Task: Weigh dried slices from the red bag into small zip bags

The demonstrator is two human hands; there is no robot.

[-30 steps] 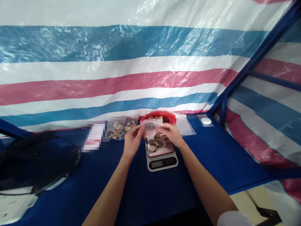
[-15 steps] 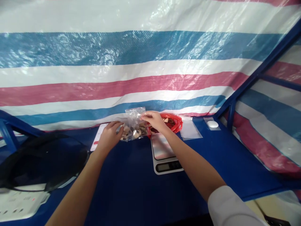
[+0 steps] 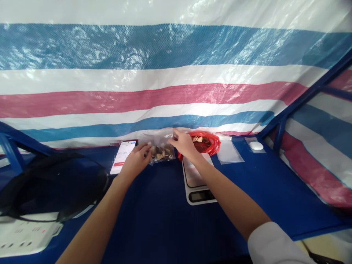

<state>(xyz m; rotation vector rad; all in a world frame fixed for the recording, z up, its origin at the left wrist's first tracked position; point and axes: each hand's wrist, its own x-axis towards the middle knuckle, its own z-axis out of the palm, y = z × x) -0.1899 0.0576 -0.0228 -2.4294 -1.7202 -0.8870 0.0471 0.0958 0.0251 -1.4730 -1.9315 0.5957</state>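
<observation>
A clear plastic bag (image 3: pixel 162 153) of brown and tan dried pieces lies at the back of the blue table, its empty upper part toward the striped sheet. Other clear plastic overlaps it on the left, so I cannot tell the bags apart. My left hand (image 3: pixel 138 158) is at the bag's left side, fingers loosely bent and apart, touching the plastic. To the right, my right hand (image 3: pixel 184 143) is by the bag's upper corner with thumb and forefinger apart. Behind that hand sits an open red plastic bag (image 3: pixel 216 146) with similar pieces inside.
A white kitchen scale (image 3: pixel 192 196) lies under my right forearm. A lit phone (image 3: pixel 118 164) is left of my left hand. Flat clear bags (image 3: pixel 230 152) and a white rounded case (image 3: pixel 256 146) lie right. A black visor-like object (image 3: pixel 52 183) and power strip (image 3: pixel 24 238) occupy the left.
My right hand has let go of the upright top of the clear bag, which now lies back toward the sheet. The whole view has shifted slightly, moving things rightward.
</observation>
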